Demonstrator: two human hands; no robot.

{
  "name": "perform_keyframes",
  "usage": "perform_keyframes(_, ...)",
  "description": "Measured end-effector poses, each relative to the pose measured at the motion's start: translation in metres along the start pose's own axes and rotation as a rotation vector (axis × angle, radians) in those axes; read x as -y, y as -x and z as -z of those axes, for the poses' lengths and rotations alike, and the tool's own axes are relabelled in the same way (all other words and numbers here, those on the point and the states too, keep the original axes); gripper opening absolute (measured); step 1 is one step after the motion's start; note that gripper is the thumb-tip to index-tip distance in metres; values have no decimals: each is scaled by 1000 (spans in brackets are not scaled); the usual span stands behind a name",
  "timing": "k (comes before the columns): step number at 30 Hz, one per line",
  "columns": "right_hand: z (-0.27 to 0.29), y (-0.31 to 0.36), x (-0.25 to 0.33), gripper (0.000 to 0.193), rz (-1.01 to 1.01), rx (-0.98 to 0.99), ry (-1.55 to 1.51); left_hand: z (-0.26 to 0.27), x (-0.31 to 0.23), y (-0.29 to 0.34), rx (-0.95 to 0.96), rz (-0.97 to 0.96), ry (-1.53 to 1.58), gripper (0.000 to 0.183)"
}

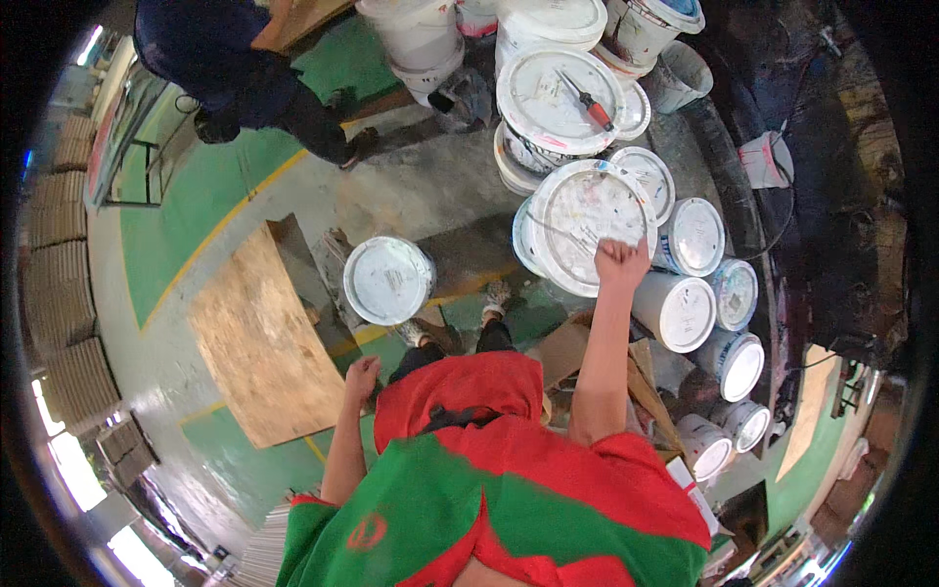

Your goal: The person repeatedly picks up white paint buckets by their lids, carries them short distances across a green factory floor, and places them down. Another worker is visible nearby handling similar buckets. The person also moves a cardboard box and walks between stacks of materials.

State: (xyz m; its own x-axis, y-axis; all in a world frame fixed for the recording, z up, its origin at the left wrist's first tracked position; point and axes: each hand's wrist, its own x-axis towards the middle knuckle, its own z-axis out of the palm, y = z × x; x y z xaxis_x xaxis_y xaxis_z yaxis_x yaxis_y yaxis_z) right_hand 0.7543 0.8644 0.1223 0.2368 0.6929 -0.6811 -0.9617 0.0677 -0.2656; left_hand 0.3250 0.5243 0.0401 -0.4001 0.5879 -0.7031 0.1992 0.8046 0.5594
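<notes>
My right hand [623,262] is closed in a fist over the near edge of a white bucket's lid [583,210]. A thin grey line, which looks like the bucket's wire handle [558,232], crosses the lid and runs into that fist. The lid is stained and scuffed. My left hand [362,378] hangs low at my left side, fingers curled, with nothing visible in it. Ahead of it, a lone white lidded bucket [387,280] stands on the floor. Just beyond the gripped bucket, a screwdriver [592,110] with a red and black handle lies on another white lid [533,98].
Several lidded buckets [693,237] crowd the right side, some stacked farther back. A wooden board [259,338] lies at left. Opened cardboard [567,352] is near my right leg. A person in dark clothes [210,59] stands far left. A small pail [766,161] is at far right.
</notes>
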Motion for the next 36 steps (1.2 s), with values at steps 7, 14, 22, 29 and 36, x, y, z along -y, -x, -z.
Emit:
perform_keyframes(7,18,39,-24,39,-17,-87,183,-2,35,14,-102,-40,-26,33)
perform_keyframes(14,19,57,-30,36,-189,-300,289,9,73,23,-156,127,91,34)
perform_keyframes(22,39,87,-28,38,-191,-294,535,-33,78,14,-167,-11,12,31)
perform_keyframes(29,18,96,-16,38,-220,-162,648,-55,26,21,-144,-60,52,29)
perform_keyframes(36,13,97,-17,41,-246,-183,794,-79,9,20,-169,-149,216,29)
